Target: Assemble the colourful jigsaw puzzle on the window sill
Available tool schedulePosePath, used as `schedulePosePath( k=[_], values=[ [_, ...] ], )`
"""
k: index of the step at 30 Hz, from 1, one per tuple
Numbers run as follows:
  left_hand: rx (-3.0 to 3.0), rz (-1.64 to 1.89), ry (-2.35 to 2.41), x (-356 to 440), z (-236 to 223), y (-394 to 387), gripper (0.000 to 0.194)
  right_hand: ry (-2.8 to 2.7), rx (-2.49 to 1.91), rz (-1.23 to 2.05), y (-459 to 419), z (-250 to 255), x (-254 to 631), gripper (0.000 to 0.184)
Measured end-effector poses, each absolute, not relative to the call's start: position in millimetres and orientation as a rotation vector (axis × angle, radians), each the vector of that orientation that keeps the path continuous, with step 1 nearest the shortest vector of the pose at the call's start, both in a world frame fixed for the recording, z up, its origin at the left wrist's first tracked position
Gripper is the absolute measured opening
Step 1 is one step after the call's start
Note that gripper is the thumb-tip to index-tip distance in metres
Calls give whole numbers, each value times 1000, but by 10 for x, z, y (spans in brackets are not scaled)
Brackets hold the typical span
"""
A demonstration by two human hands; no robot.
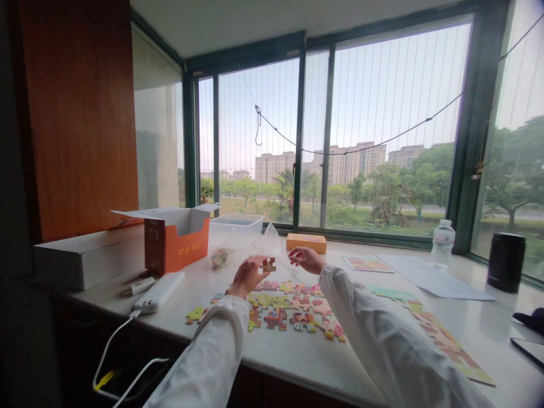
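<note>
My left hand (247, 275) is closed, its thumb and fingers pinching a jigsaw puzzle piece (268, 264) raised above the table. Level with it on the right, my right hand (307, 260) hovers with bent fingers slightly apart and nothing visible in them. Below both hands lie several loose puzzle pieces (276, 318) in yellow-green, pink and red, spread in rough rows; my sleeves hide some of them. To the right, a joined strip of puzzle (437, 331) runs along the table toward me, partly behind my right sleeve.
An orange and white box (182, 249) stands open at left, with a white power strip (161, 292) and its cable before it. Farther back are a clear bag (221, 258), a plastic tub (238, 222) and a yellow box (306, 243). A bottle (443, 243) and black cylinder (505, 262) stand right.
</note>
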State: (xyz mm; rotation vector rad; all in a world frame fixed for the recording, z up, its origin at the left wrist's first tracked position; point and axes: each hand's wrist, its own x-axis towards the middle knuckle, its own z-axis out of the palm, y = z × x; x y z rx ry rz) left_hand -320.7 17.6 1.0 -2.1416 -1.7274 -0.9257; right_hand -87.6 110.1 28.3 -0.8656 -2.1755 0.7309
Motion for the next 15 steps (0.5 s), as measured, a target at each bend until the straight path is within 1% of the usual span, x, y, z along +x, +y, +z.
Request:
schedulePosePath(
  k=[6,10,12,15],
  values=[
    [-2155,-873,-1638,-3238,22,219,43,-2293,-1006,262,902,469,293,20],
    [-2169,-802,-1618,-3169,105,153,44,-2244,-1183,-3,752,441,1223,22],
    [-2182,-765,-1589,-3114,164,103,44,-2198,-1282,-51,708,354,1673,24],
    [-2189,-718,-1591,-3034,242,51,41,-2129,-1380,-32,690,148,2254,25]
  ],
)
